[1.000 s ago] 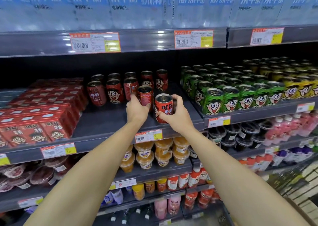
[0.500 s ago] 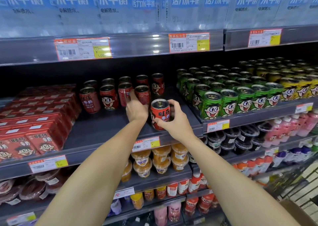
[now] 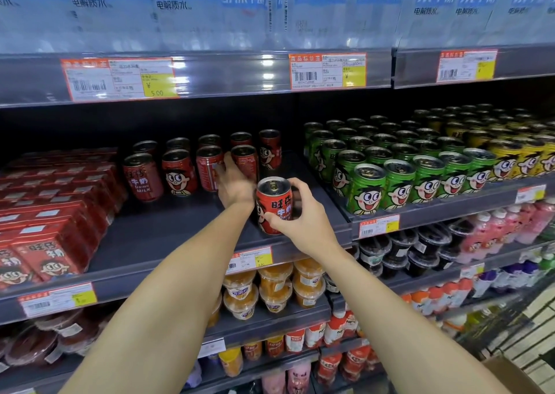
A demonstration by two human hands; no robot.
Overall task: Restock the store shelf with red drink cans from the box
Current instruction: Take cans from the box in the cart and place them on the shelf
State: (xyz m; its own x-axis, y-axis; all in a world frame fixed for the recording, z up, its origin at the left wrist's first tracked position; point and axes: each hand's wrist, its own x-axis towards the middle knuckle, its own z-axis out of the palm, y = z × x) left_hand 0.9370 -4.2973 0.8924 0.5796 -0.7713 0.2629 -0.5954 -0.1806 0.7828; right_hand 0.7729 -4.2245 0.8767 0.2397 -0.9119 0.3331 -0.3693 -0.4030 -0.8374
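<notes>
A dark store shelf holds two short rows of red milk-drink cans at its back. The right hand grips one more red can near the shelf's front edge, upright, its long axis vertical, pull-tab top up, label facing the viewer. The left hand reaches among the front-row cans, fingers on one; its grip is unclear. To place well, set the can down flat beside the row, label forward.

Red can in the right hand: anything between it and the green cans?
Head view: only bare dark shelf lies between the red can in the right hand and the green cans.
</notes>
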